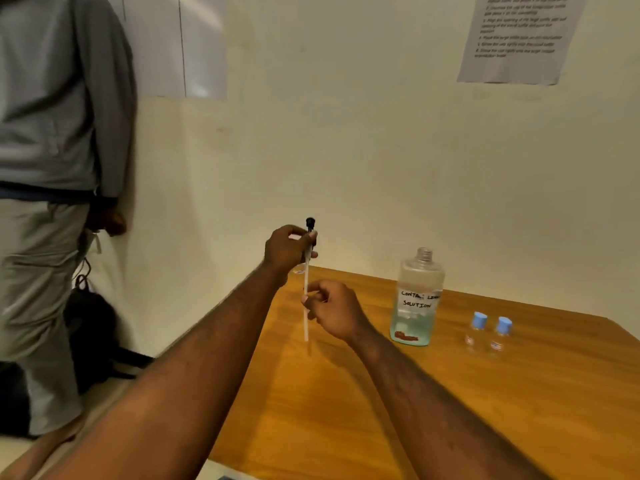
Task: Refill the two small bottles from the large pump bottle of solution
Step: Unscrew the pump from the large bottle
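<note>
Above the near-left part of the wooden tabletop [346, 410], both hands hold the removed pump [306, 327] upright. The right hand [332, 311] pinches its white dip tube midway; the left hand [285, 249], higher and farther, grips just under the black head. To their right the large bottle [417, 299] stands open-necked on the tabletop, apparently with only a little bluish solution left. Farther right, two blue-capped small bottles [477, 332] stand side by side. A printed sheet [519, 36] hangs on the wall.
</note>
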